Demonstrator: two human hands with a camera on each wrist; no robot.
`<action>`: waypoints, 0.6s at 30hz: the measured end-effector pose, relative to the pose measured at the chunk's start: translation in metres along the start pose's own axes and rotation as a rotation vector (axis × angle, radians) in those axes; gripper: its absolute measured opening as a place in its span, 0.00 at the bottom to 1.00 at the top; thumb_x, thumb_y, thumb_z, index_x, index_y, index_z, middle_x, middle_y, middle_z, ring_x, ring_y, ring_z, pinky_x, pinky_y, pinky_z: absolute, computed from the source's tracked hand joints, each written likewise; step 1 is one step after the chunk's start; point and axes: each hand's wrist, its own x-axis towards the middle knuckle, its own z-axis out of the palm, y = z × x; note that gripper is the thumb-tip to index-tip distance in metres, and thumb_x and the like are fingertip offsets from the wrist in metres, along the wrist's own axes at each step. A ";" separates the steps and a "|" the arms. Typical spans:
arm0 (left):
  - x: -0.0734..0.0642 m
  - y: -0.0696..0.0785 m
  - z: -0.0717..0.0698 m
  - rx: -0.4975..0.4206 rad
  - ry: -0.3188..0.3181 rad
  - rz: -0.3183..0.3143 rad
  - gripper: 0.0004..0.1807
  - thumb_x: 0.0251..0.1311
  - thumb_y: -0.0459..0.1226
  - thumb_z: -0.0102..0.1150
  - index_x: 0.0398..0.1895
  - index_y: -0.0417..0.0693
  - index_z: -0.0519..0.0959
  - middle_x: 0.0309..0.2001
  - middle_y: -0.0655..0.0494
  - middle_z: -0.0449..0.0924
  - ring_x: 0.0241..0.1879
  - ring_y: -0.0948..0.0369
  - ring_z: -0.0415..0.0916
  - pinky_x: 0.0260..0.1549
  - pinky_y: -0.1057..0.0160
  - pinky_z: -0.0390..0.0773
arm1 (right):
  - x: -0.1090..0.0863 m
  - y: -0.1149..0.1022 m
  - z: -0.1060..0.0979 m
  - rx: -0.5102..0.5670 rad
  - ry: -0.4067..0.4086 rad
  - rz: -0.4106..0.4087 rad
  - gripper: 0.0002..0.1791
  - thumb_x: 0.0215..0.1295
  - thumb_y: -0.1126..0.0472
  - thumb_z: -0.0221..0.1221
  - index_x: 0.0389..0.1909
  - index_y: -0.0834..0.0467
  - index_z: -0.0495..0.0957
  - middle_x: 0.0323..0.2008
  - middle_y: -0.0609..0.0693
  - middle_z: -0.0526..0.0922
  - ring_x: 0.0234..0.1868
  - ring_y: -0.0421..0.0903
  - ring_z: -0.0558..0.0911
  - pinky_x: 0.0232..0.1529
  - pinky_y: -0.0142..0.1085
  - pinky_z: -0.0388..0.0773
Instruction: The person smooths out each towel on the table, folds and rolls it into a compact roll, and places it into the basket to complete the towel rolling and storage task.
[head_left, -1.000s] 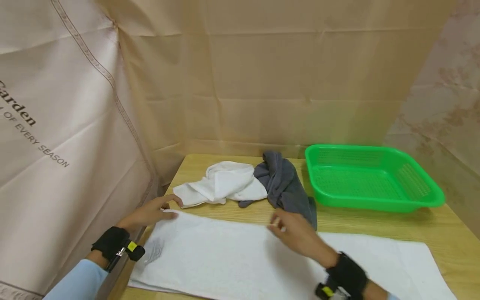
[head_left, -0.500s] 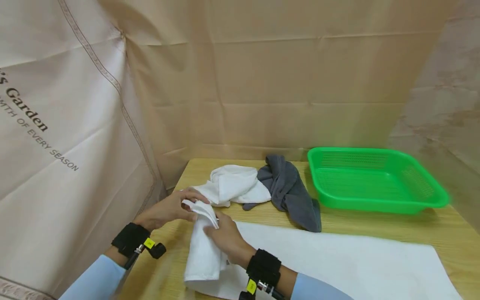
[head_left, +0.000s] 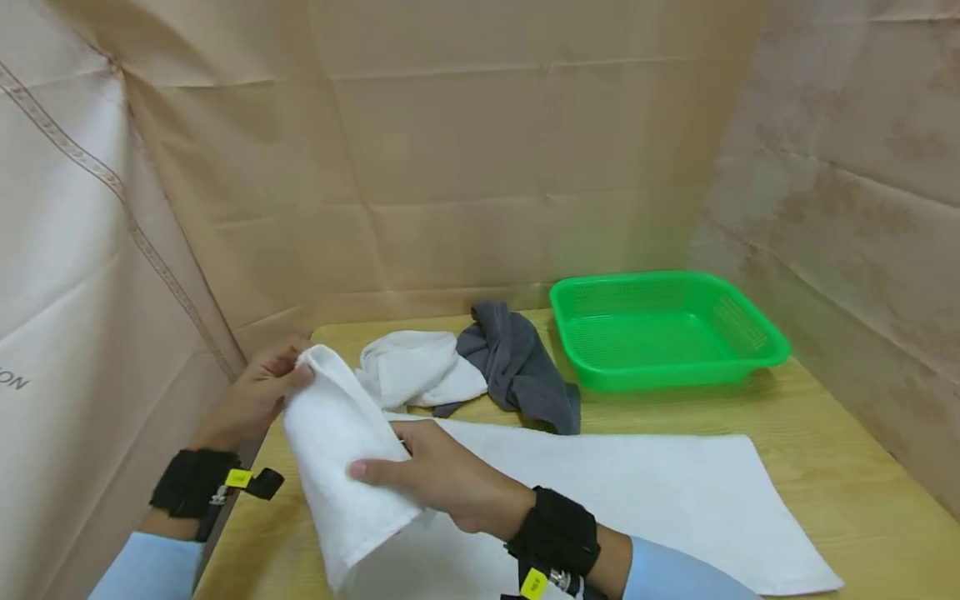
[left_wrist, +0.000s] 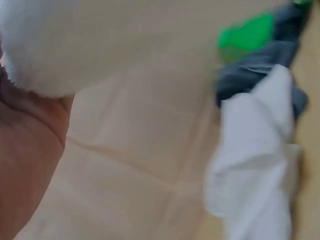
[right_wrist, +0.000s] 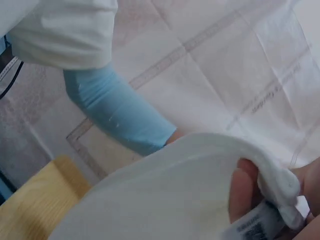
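Note:
A long white towel (head_left: 600,483) lies across the table, its left end lifted and folded over. My left hand (head_left: 251,400) pinches the raised far corner between thumb and fingers. On the raised part, my right hand (head_left: 457,479) grips the cloth, thumb on the near face and fingers behind it. In the right wrist view, fingers (right_wrist: 242,192) curl over the towel edge beside a printed label (right_wrist: 257,225). The left wrist view catches part of the left hand (left_wrist: 30,145) under the cloth, its fingertips mostly hidden.
Behind the towel sit a crumpled white cloth (head_left: 420,367) and a crumpled dark grey cloth (head_left: 517,367), touching each other. A green perforated basket (head_left: 667,375) stands at the back right. Fabric sheets (head_left: 450,167) hang around the wooden table (head_left: 847,475).
Both hands have taken hold of the towel's left end and raised it off the table, folding it over. The right hand moved left to reach it. The head view has turned right.

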 end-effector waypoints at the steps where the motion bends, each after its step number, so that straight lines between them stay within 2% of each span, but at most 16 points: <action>1: 0.000 0.006 0.001 -0.006 0.014 0.021 0.16 0.80 0.26 0.40 0.57 0.48 0.77 0.47 0.56 0.81 0.39 0.62 0.82 0.30 0.64 0.84 | -0.003 -0.007 0.004 0.001 -0.002 -0.026 0.13 0.72 0.56 0.65 0.53 0.55 0.83 0.36 0.51 0.87 0.30 0.45 0.86 0.29 0.36 0.81; 3: 0.007 0.012 0.006 -0.017 0.030 0.025 0.18 0.80 0.26 0.41 0.62 0.48 0.75 0.48 0.56 0.83 0.41 0.62 0.83 0.34 0.65 0.84 | -0.011 -0.019 0.005 -0.002 0.002 -0.082 0.13 0.74 0.55 0.63 0.54 0.56 0.82 0.35 0.51 0.87 0.29 0.44 0.86 0.28 0.35 0.80; 5: 0.025 0.009 0.021 0.004 0.042 -0.017 0.16 0.80 0.29 0.44 0.63 0.50 0.75 0.47 0.55 0.85 0.40 0.62 0.84 0.35 0.64 0.84 | -0.024 -0.029 -0.006 -0.005 0.036 -0.127 0.14 0.75 0.55 0.61 0.55 0.58 0.81 0.34 0.52 0.86 0.29 0.44 0.85 0.29 0.35 0.81; 7: 0.053 0.000 0.043 0.056 0.041 -0.079 0.13 0.79 0.32 0.49 0.61 0.50 0.76 0.45 0.53 0.86 0.37 0.60 0.84 0.32 0.62 0.84 | -0.042 -0.033 -0.031 -0.034 0.091 -0.148 0.18 0.76 0.55 0.60 0.59 0.60 0.79 0.36 0.54 0.87 0.31 0.46 0.86 0.32 0.37 0.82; 8: 0.070 -0.007 0.057 0.089 0.048 -0.091 0.10 0.78 0.34 0.52 0.56 0.49 0.77 0.42 0.53 0.86 0.35 0.60 0.84 0.31 0.62 0.83 | -0.053 -0.033 -0.048 -0.053 0.119 -0.146 0.20 0.76 0.54 0.60 0.61 0.61 0.78 0.37 0.55 0.87 0.32 0.47 0.86 0.34 0.38 0.83; 9: 0.087 -0.014 0.072 0.125 0.055 -0.102 0.07 0.77 0.37 0.55 0.53 0.49 0.79 0.40 0.53 0.86 0.34 0.60 0.82 0.30 0.62 0.82 | -0.066 -0.031 -0.067 -0.079 0.155 -0.132 0.22 0.77 0.53 0.59 0.63 0.61 0.76 0.38 0.56 0.87 0.33 0.48 0.87 0.36 0.40 0.83; 11: 0.122 -0.030 0.104 0.208 0.031 -0.109 0.09 0.75 0.42 0.60 0.50 0.49 0.80 0.39 0.54 0.85 0.35 0.59 0.82 0.32 0.61 0.80 | -0.094 -0.023 -0.108 -0.153 0.249 -0.081 0.26 0.76 0.51 0.59 0.66 0.64 0.74 0.38 0.56 0.87 0.35 0.50 0.87 0.37 0.42 0.83; 13: 0.151 -0.049 0.136 0.285 -0.051 -0.121 0.13 0.73 0.45 0.62 0.52 0.50 0.80 0.40 0.56 0.84 0.38 0.59 0.81 0.36 0.61 0.79 | -0.124 -0.010 -0.151 -0.223 0.317 -0.003 0.30 0.77 0.50 0.58 0.70 0.65 0.70 0.39 0.57 0.87 0.37 0.51 0.87 0.39 0.43 0.83; 15: 0.167 -0.070 0.162 0.323 -0.199 -0.172 0.17 0.73 0.47 0.62 0.59 0.51 0.78 0.45 0.56 0.84 0.44 0.58 0.81 0.42 0.59 0.79 | -0.151 0.010 -0.189 -0.286 0.385 0.102 0.34 0.78 0.48 0.57 0.73 0.67 0.65 0.41 0.57 0.86 0.38 0.52 0.86 0.40 0.44 0.82; 16: 0.171 -0.081 0.172 0.341 -0.279 -0.206 0.19 0.73 0.47 0.61 0.61 0.51 0.77 0.47 0.56 0.84 0.47 0.59 0.81 0.46 0.58 0.79 | -0.163 0.021 -0.205 -0.331 0.414 0.152 0.36 0.78 0.48 0.57 0.73 0.69 0.64 0.42 0.58 0.86 0.39 0.53 0.86 0.41 0.45 0.82; 18: 0.168 -0.103 0.185 0.391 -0.418 -0.285 0.22 0.74 0.47 0.60 0.65 0.49 0.75 0.50 0.57 0.83 0.49 0.60 0.80 0.48 0.58 0.79 | -0.180 0.047 -0.230 -0.437 0.443 0.245 0.38 0.78 0.47 0.57 0.73 0.72 0.62 0.49 0.62 0.83 0.46 0.54 0.83 0.44 0.47 0.80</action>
